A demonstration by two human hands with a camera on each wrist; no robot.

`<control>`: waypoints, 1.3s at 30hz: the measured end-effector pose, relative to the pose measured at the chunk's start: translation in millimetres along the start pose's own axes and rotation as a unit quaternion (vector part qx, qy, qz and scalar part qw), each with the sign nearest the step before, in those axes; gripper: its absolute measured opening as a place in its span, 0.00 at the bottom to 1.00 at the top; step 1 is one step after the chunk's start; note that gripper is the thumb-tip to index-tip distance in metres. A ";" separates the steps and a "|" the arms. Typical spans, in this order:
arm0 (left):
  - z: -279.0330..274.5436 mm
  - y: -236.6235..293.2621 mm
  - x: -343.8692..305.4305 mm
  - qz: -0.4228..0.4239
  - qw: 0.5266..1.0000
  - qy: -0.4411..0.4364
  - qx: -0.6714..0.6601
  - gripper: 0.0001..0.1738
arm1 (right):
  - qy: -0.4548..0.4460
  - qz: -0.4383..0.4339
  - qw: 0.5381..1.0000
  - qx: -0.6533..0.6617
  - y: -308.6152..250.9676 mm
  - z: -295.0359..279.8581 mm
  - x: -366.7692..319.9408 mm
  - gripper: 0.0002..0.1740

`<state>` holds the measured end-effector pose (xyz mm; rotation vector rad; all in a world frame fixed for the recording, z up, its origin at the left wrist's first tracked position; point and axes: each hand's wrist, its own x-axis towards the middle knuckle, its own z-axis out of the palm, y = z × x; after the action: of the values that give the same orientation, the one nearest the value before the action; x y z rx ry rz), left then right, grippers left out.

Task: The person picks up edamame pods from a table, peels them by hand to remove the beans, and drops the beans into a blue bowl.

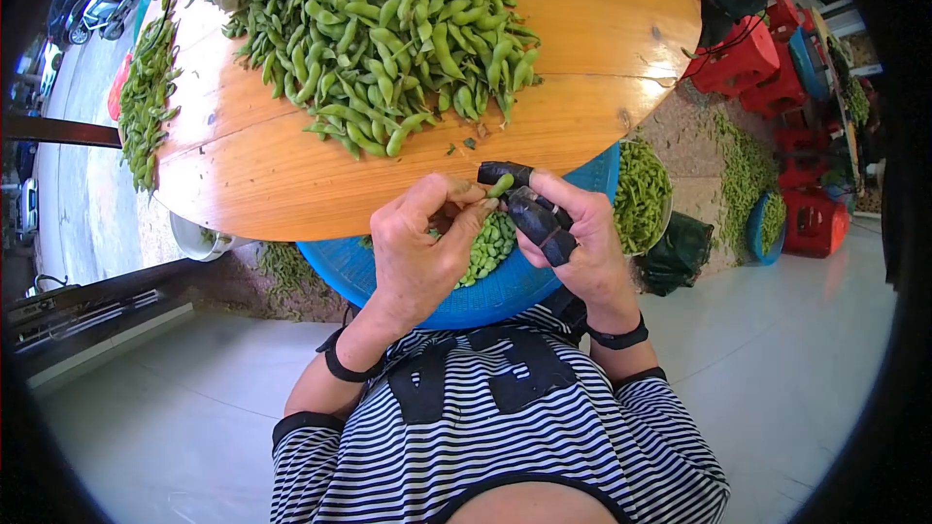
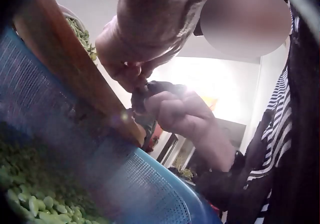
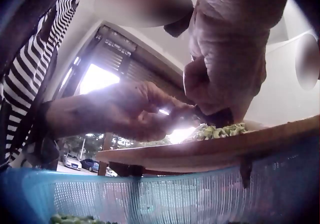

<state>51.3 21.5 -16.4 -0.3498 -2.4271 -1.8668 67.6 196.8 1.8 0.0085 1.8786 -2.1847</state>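
Observation:
In the head view a green pod (image 1: pixel 501 185) is held between the two hands, over a blue basket (image 1: pixel 442 312) with shelled beans (image 1: pixel 490 247). The left hand (image 1: pixel 422 243) pinches its near end with thumb and forefinger. The right hand (image 1: pixel 573 233), black tape round its thumb and some fingers, grips the other end. Both wrist views show the left hand (image 2: pixel 150 34) (image 3: pixel 125 111) and right hand (image 2: pixel 182 116) (image 3: pixel 225 59) meeting at the fingertips; the pod itself cannot be made out there.
A large heap of pods (image 1: pixel 388 39) lies on the wooden table (image 1: pixel 272 194), whose edge overhangs the basket. More pods fill a bowl (image 1: pixel 668 204) at the right. Red stools (image 1: pixel 814 223), a dark bag (image 1: pixel 677 254) and scattered pods (image 1: pixel 743 170) are on the floor beyond.

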 end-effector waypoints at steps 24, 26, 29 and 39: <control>-4.4 13.6 11.5 -0.068 0.988 -0.140 -0.003 0.08 | 0.008 -0.193 0.937 -0.291 -2.2 -3.0 -4.2 0.15; -8.3 18.2 13.8 -0.024 0.989 -0.146 0.026 0.07 | 0.007 -0.173 0.939 -0.296 -4.9 -6.0 -5.1 0.16; -16.1 19.8 16.0 -0.111 0.971 -0.210 0.037 0.08 | 0.018 -0.169 0.938 -0.301 -0.7 -4.2 -3.6 0.17; 9.3 6.5 -5.3 -0.242 0.920 -0.050 -0.304 0.16 | 0.163 -0.247 0.866 -0.404 19.0 37.5 -8.3 0.26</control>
<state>58.7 31.3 -13.6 0.1687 -2.0477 -2.8706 85.5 159.4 -9.1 -0.3102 3.1471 -1.4975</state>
